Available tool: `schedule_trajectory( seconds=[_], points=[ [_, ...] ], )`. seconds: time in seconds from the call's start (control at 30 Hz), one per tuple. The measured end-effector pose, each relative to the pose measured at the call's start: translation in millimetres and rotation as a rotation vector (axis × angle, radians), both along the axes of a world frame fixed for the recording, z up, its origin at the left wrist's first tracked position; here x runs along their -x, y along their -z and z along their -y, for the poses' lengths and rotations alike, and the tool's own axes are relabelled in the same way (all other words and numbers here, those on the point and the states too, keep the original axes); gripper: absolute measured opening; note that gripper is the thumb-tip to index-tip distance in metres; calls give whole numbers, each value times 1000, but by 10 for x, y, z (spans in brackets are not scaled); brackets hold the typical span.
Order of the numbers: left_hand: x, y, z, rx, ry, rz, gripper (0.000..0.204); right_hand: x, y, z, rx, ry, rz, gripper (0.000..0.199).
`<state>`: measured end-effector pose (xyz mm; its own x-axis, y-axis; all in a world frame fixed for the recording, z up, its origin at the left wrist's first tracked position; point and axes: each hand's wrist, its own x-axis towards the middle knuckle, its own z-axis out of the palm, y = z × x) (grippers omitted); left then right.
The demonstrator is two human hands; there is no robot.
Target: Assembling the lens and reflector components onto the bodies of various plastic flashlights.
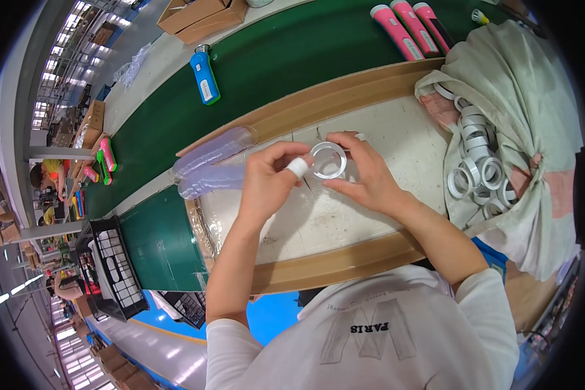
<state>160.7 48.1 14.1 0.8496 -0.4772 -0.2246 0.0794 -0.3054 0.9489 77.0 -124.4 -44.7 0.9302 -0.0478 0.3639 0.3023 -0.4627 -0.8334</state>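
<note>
Over a shallow cardboard tray, both my hands meet at a silvery-white ring with what looks like a clear disc inside it. My right hand grips the ring's right side between thumb and fingers. At its left edge are the curled thumb and fingers of my left hand; the thumb tip wears a white cover. Two long stacks of clear, nested plastic pieces lie left of my left hand. To the right, an open woven sack spills many similar white rings.
The tray's cardboard rim runs near my body. Beyond it passes a green conveyor belt carrying a blue flashlight and several pink ones. A cardboard box stands at the far side; a black crate is at left.
</note>
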Motion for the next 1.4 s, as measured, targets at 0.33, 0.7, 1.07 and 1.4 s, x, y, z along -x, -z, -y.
schedule_trajectory(
  seconds=[0.33,0.7,1.07,1.4],
  points=[
    [-2186,727,-505,-1193,-372,1183,34,-33,-9,35,-196,-28,-95,67],
    [-1053,-253,-435,135,-54,223,31,-55,-104,260,-273,206,-209,70],
    [290,-1042,-579,-196,491,561,33,-46,-87,227,-350,221,-94,76],
    [326,-1006,-989,-73,244,286,27,57,-185,275,-67,-34,-112,60]
  ],
)
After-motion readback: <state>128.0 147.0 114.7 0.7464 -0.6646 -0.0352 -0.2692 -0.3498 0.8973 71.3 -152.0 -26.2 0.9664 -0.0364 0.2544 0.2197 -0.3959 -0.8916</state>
